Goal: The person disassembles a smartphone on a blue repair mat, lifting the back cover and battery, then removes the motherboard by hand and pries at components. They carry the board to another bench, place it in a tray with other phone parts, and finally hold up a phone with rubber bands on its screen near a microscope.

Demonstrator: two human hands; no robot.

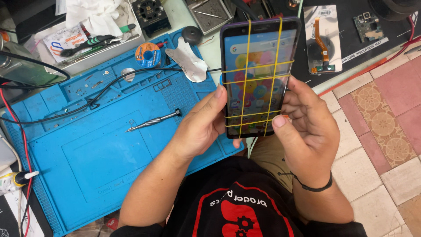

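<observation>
phone (258, 77) held above blue mat (87, 145) | left hand (199, 127) gripping left edge, right hand (305, 125) gripping right edge, thumbs on screen | count: 1 phone, 1 screwdriver (153, 120) on mat

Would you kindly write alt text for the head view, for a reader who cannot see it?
Both hands, left hand and right hand, hold up a lit smartphone bound by crossed yellow rubber bands. Below lies a blue repair mat with a precision screwdriver on it.
</observation>
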